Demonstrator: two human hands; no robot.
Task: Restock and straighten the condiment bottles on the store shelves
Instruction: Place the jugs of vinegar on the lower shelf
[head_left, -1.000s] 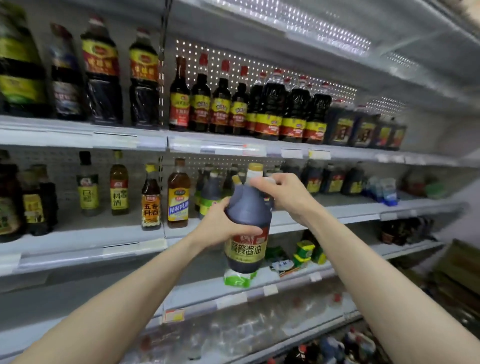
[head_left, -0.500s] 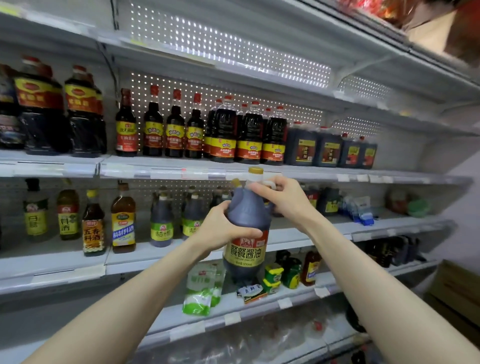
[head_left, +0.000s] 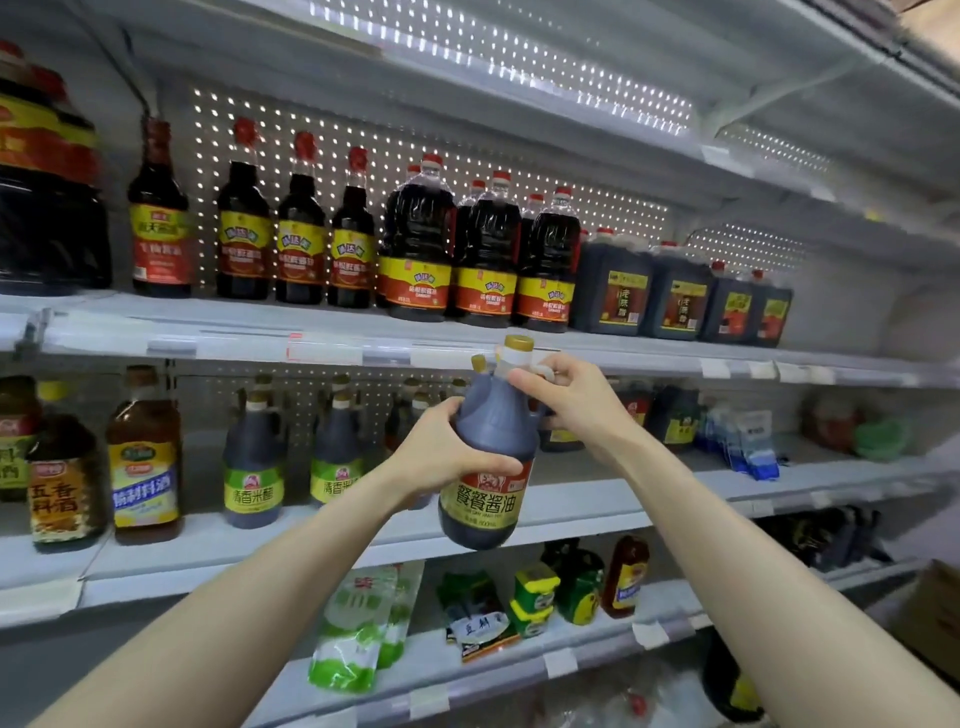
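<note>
A: Looks like you're on the put-it-on-the-shelf step. You've got the dark bottle up in the air in front of the shelves. It's not on any shelf yet.

B: Yep. Your left hand is wrapped round its fat belly on the 9 o'clock side, thumb across the front just above the label. Your right hand is curled round the neck & small handle at approx 1 o'clock. Both hands are clamped on it, w/ the bottle between them.

A: Where should you put it?

B: My guess is the middle shelf. It has a bare bit at 3 o'clock from the bottle. Gray bottles w/ green labels of the same shape stand at 9 o'clock.

A: So next you need to push it fwd over the shelf's front edge. Then set it down flat w/ the label facing you.

B: Go slow. The cap sits right by the top shelf edge at 12 o'clock. Can't tell how close it really is. Let go only when the bottle stands by itself.
</note>
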